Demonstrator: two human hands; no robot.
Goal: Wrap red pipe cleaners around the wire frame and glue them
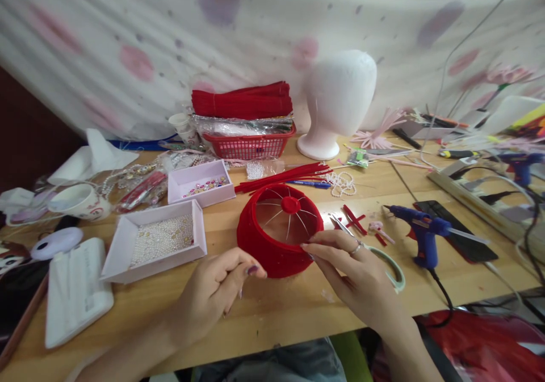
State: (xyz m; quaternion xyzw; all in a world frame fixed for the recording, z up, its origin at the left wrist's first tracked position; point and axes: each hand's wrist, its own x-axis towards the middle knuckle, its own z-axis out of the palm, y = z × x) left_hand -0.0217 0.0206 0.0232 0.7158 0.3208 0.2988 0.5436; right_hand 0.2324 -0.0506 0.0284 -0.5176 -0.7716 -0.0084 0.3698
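A red fuzzy round frame (pixel 272 260), like a cap or crown with thin wires running to a small red disc (pixel 290 205), stands on the table before me. My left hand (pixel 223 280) is at its near left side, thumb and fingers pinched; anything between them is too small to name. My right hand (pixel 353 271) is at the near right rim, its fingertips together by a small dark thing I cannot make out. Scissors with pale green handles (pixel 398 277) are partly hidden behind this hand. Beyond them lie crossed red fuzzy strips (pixel 355 221).
White boxes of pearl beads (pixel 162 240) and coloured gems (pixel 204 186) stand left. Red stems (pixel 289 176), a red basket (pixel 251 145) and a white foam head (pixel 340 98) are behind. A blue glue gun (pixel 423 231) and black phone (pixel 460 231) lie right.
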